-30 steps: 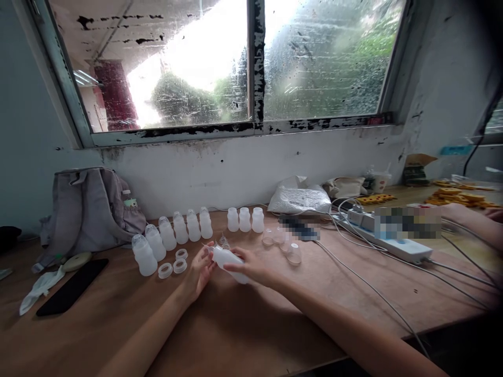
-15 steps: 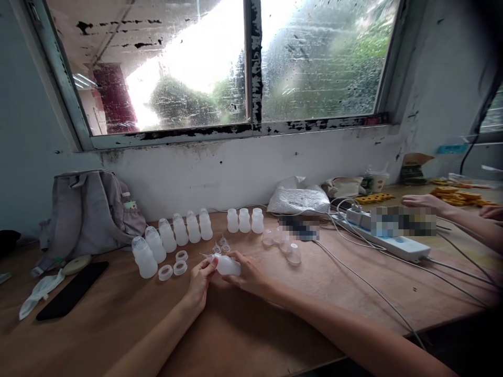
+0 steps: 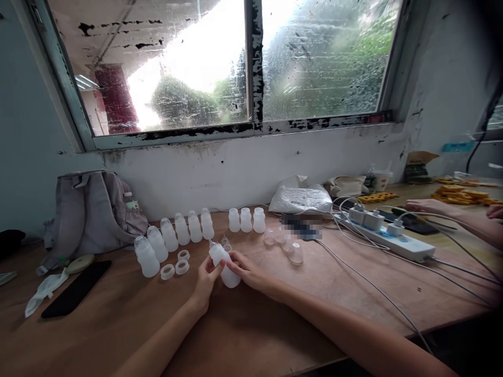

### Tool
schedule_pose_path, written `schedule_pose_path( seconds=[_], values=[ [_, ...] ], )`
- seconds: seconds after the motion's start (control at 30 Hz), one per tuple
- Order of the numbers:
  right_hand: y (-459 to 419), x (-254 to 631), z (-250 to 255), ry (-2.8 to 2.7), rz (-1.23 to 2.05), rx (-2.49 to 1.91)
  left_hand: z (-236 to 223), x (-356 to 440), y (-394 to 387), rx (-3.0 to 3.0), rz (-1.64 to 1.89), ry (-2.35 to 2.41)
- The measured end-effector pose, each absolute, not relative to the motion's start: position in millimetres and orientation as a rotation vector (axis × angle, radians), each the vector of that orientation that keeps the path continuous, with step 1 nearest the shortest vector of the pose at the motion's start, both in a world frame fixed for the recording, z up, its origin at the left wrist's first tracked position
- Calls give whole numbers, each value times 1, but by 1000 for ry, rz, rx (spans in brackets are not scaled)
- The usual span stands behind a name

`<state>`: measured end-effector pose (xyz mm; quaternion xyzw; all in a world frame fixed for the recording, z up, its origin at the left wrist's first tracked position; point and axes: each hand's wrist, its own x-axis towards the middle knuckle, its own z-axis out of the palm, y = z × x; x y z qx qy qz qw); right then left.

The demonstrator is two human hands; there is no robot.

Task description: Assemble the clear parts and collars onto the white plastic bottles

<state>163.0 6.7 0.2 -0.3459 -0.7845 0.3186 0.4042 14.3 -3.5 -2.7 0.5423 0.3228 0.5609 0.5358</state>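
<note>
Between my two hands is a frosted baby bottle (image 3: 231, 277), tilted with its teat end pointing up and away from me. My left hand (image 3: 210, 277) is closed around its neck side, thumb on the bottle. From the other side my right hand (image 3: 247, 269) grips the bottle near its upper part. Just beyond it lie small clear teats (image 3: 225, 242), partly hidden by the bottle. Several white collar rings (image 3: 182, 266) lie left of my hands. A curved row of capped bottles (image 3: 168, 236) stands behind the rings. Three uncapped bottles (image 3: 245, 220) stand farther back.
Clear caps (image 3: 295, 253) lie to the right, near a blurred dark device. A power strip (image 3: 393, 240) with plugs and cables (image 3: 365, 293) crosses the right side. A phone (image 3: 76, 290) and backpack (image 3: 92, 209) are left. Another person's hand (image 3: 430, 206) rests near yellow parts (image 3: 459, 195).
The bottle has turned from lying sideways to teat end up and away, its base now toward me. Both hands stay on it and have shifted with it.
</note>
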Motion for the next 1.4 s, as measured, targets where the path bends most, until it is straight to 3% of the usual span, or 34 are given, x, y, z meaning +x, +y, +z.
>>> schedule_pose_path(
  seconds=[0.2,0.33,0.43,0.57,0.8,0.93,1.03,1.4],
  values=[
    [51,211,4,-2004,-233,-1339,-10,2,13,1723,1374,880],
    [76,248,1,-1820,-487,-1772,-17,-4,27,1790,1095,831],
    [84,261,-6,-1828,-492,-1930,-18,-5,29,1796,1038,807],
    [79,254,-3,-1868,-299,-1769,-16,-5,27,1827,1027,844],
    [48,212,22,-1404,790,-967,-12,-3,22,1801,1060,894],
    [35,193,24,-1135,1133,-779,-13,2,18,1857,1032,943],
    [28,186,29,-1110,1090,-750,-14,6,15,1961,1000,980],
    [11,179,75,-1720,245,-960,-16,9,15,2090,990,1078]
  ],
)
